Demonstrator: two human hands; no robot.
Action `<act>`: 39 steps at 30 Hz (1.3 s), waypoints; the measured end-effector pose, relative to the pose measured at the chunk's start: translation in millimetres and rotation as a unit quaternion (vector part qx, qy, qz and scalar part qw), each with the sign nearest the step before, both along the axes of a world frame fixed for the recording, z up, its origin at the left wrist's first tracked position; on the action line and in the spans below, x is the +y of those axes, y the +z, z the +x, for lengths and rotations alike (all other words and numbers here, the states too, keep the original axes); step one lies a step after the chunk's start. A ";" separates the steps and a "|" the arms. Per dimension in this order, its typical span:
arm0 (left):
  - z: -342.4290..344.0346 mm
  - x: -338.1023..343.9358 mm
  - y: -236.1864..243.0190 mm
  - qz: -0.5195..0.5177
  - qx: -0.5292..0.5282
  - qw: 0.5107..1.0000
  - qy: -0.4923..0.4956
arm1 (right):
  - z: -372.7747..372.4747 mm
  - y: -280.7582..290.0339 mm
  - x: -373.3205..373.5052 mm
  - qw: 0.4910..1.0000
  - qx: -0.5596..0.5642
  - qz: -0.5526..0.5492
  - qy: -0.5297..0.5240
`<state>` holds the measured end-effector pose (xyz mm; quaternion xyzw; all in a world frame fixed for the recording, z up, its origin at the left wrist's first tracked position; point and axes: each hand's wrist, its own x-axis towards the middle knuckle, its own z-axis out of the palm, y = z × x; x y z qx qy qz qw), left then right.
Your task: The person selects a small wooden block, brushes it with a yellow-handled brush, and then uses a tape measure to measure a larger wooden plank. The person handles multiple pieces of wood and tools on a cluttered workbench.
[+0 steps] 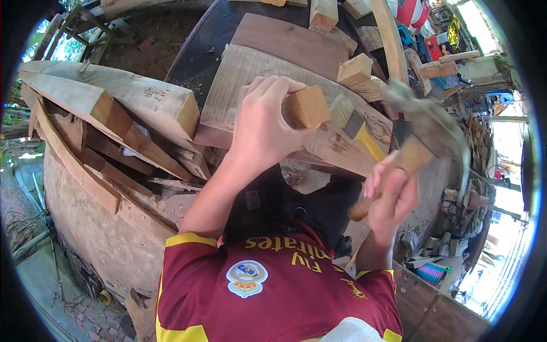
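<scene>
your left hand (266, 117) gripped a squared wooden block (310, 107), your right hand (393, 191) a blurred hammer (415, 155), yellow-handled chisel (370, 143) near it, offcuts (354, 70) beyond, beams (134, 94) crowded left, pale plank (225, 94) beneath

Brown board (279, 43): upper centre, room to pass over it.
Pale board (225, 85): open strip left of the left hand (266, 117).
Wooden block (313, 107): centre, in that hand, blocking passage.
Yellow-handled tool (370, 142): right of centre, an obstacle.
Hammer (415, 155): right, blurred, in the right hand (393, 196), barring passage.
Thick beams (151, 94): left, an obstacle.
</scene>
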<state>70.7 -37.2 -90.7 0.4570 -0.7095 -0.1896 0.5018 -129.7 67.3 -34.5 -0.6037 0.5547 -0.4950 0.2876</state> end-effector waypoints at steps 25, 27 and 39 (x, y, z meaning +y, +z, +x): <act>0.3 8.1 -1.4 0.076 0.002 0.997 -0.016 | -5.4 -11.8 6.1 0.994 -0.004 0.104 -0.022; 3.1 7.5 -2.3 0.079 0.012 0.997 -0.025 | 3.7 -0.1 4.9 0.993 -0.111 0.035 -0.023; -0.1 8.7 -1.5 0.111 -0.003 0.994 -0.001 | 0.3 -19.8 -14.2 0.989 -0.008 0.141 0.032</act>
